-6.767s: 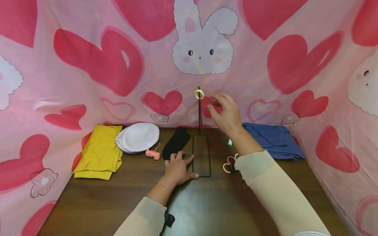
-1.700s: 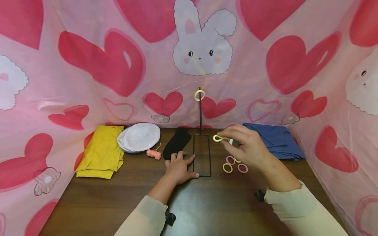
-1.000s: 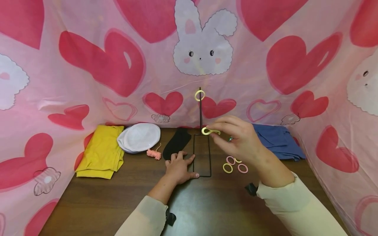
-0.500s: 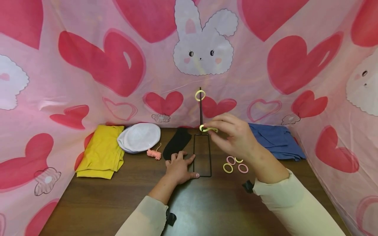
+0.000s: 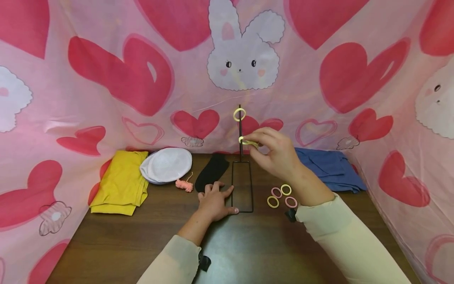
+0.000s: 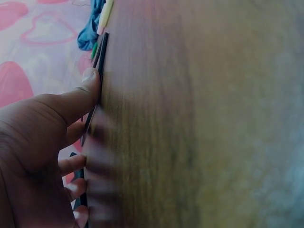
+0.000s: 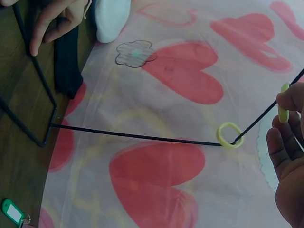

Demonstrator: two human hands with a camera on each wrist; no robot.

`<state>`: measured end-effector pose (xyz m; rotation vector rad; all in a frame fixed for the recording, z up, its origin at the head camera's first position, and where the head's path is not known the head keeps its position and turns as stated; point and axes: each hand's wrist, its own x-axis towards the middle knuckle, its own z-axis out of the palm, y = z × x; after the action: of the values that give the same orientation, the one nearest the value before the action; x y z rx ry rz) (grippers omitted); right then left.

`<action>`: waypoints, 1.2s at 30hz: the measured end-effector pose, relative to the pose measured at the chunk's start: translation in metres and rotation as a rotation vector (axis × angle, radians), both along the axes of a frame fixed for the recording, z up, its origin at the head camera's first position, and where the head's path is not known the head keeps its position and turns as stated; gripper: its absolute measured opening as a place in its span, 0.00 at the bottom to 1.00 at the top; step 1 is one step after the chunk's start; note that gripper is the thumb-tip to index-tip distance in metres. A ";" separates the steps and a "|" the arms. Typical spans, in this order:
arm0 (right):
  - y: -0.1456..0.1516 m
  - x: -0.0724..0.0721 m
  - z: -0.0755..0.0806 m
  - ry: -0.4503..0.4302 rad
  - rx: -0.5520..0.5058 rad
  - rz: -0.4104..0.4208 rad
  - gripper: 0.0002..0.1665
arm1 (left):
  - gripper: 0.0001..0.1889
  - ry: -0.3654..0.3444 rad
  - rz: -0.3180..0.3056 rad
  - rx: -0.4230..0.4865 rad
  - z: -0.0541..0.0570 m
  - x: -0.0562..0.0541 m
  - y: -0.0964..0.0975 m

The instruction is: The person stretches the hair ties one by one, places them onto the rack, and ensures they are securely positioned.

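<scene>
A black wire stand (image 5: 240, 148) has a flat base frame, an upright rod and an arm reaching toward me. One yellow hair tie (image 7: 230, 135) hangs at the bend between rod and arm. Thumb and fingers of my right hand (image 5: 278, 152) pinch a second yellow hair tie (image 7: 283, 103) at the arm, nearer me than the hanging one. Whether the arm runs through it I cannot tell, as fingers hide part. My left hand (image 5: 213, 201) rests spread on the base, thumb at its near corner. Yellow (image 5: 273, 202) and pink hair ties (image 5: 291, 202) lie right of the base.
A black sock (image 5: 211, 173) lies beside my left hand. Further left are a coral yarn bundle (image 5: 184, 185), white round fabric pieces (image 5: 168, 165) and yellow folded cloth (image 5: 120, 183). Blue folded cloth (image 5: 328, 169) lies right, and a green tag (image 7: 13, 211) near the back.
My right hand held nothing near the hanging hair tie at first. Later it pinches another yellow tie and carries it left and up to the stand's arm. My left hand stays on the base.
</scene>
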<state>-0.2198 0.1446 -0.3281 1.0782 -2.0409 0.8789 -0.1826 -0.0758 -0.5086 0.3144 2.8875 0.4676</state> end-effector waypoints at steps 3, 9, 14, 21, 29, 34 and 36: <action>-0.003 -0.008 -0.003 -0.016 -0.028 -0.018 0.14 | 0.46 -0.001 0.000 0.003 0.001 0.000 0.000; -0.008 -0.023 -0.007 -0.034 -0.069 -0.077 0.16 | 0.46 -0.003 0.003 0.013 0.002 0.001 0.001; -0.013 -0.037 -0.010 -0.059 -0.121 -0.105 0.15 | 0.46 -0.007 0.006 0.006 0.002 0.001 0.001; -0.023 -0.052 -0.014 -0.096 -0.206 -0.167 0.14 | 0.46 -0.003 0.004 0.014 0.004 0.001 0.000; -0.032 -0.070 -0.022 -0.057 -0.267 -0.217 0.14 | 0.46 -0.012 0.006 0.017 0.005 0.002 0.000; -0.032 -0.073 -0.024 -0.063 -0.276 -0.247 0.16 | 0.46 -0.008 -0.001 0.021 0.004 0.002 0.001; -0.031 -0.073 -0.025 -0.061 -0.275 -0.258 0.17 | 0.46 -0.007 -0.001 0.025 0.003 0.002 0.001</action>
<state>-0.2928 0.1139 -0.3535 0.6306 -1.9815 1.0289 -0.1808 -0.0747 -0.5054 0.3178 2.8769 0.5044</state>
